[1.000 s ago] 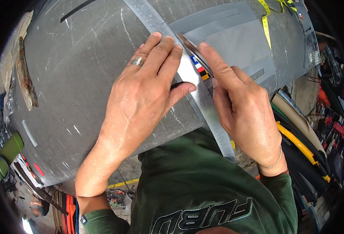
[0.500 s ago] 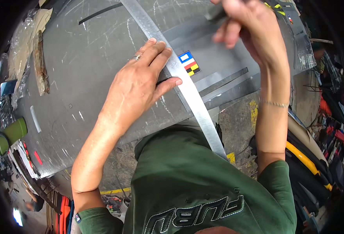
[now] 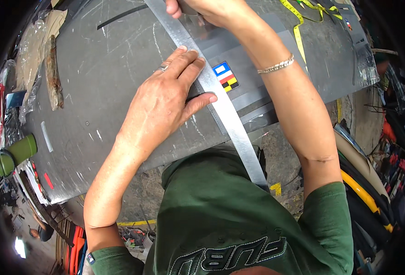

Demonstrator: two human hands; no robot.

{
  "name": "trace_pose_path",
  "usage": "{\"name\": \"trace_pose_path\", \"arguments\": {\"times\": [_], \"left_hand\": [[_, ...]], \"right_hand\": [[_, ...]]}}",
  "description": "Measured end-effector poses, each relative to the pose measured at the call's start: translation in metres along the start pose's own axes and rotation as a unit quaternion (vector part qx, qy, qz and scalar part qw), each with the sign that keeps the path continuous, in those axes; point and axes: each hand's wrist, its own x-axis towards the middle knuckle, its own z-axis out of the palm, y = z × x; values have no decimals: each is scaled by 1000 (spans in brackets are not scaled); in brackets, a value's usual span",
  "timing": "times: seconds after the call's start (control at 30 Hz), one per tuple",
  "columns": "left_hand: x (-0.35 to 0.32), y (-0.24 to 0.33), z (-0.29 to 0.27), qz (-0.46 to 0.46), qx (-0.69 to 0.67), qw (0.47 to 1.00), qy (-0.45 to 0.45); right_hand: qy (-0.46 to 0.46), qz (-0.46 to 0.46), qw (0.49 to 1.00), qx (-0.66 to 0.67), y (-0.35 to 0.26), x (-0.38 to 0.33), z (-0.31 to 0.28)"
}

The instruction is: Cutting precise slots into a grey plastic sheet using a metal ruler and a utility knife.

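A long metal straightedge slants across the dark work table, its near end passing over the table edge toward my shirt. My left hand lies on it with fingers stretched out, the fingertips and thumb touching the metal. Close to its right edge is a small square patch in blue, white, red, yellow and black, on grey sheet material. My right hand is near the straightedge's far end, partly cut off by the upper frame edge. Its fingers are curled, and what they hold is hardly visible.
A yellow tape measure lies at the far right of the table. On the left are a rough wooden stick, clear plastic wrapping and a green cylinder. Rolls of material stand on the right.
My right hand has moved left across the sheet to the straightedge's far end, uncovering the tape measure. My left hand keeps its place on the straightedge.
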Motion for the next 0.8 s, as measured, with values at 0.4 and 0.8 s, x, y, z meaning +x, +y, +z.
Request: {"name": "trace_pose_path", "arguments": {"times": [0.4,0.8], "left_hand": [[0,-1,1,18,10,1000,-8],[1,-2,2,14,0,1000,1]], "right_hand": [[98,156,983,26,45,19,19],[112,149,982,31,42,12,19]]}}
